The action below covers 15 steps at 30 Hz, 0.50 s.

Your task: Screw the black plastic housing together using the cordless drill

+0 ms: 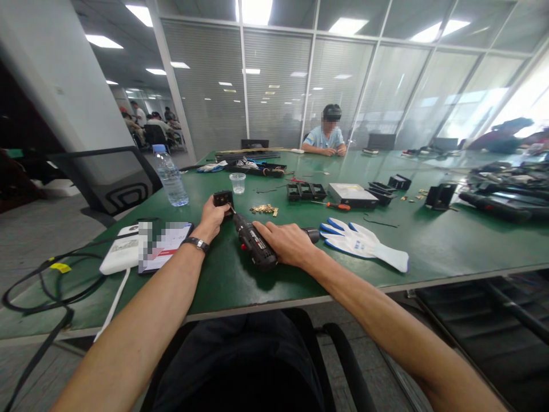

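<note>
Left hand (pixel 212 216) clamps small black part (pixel 223 198) on green table (pixel 429 240). Right hand (pixel 288 243) wraps electric screwdriver (pixel 255 245), bit tip touching the part (brass screws (pixel 263 210) just beyond).

One electric screwdriver (pixel 256 245) at the centre, one small black part (pixel 223 198) at eleven o'clock, one plastic cup (pixel 237 182), one water bottle (pixel 170 176), one pair of gloves (pixel 362 241) at three o'clock, one orange-handled screwdriver (pixel 332 205), one pile of brass bits (pixel 263 210).

Screws (pixel 263 210) behind driver (pixel 256 246), gloves (pixel 362 241) right, bottle (pixel 171 178) left
</note>
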Each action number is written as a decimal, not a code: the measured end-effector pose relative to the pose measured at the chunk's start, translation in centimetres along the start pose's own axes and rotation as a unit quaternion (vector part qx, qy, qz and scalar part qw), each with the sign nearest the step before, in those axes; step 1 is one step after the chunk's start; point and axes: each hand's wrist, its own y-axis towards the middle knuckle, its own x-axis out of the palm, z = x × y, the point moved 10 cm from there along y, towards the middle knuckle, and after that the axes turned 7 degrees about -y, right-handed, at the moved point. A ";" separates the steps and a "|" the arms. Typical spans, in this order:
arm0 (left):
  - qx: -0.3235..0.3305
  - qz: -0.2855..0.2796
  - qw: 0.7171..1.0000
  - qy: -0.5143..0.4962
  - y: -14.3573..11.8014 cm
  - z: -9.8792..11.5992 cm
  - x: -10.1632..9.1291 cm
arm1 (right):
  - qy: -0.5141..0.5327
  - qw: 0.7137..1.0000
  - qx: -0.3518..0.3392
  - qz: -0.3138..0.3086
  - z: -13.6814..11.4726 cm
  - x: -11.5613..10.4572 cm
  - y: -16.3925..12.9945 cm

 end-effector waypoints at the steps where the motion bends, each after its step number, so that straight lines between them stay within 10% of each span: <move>1: 0.000 0.001 1.000 0.002 0.0 0.0 0.0 | 0.000 1.000 0.000 0.001 0.0 0.0 0.0; 15: -0.009 0.000 1.000 -0.007 -0.1 -0.1 0.2 | 0.004 1.000 0.001 0.019 0.0 0.0 0.0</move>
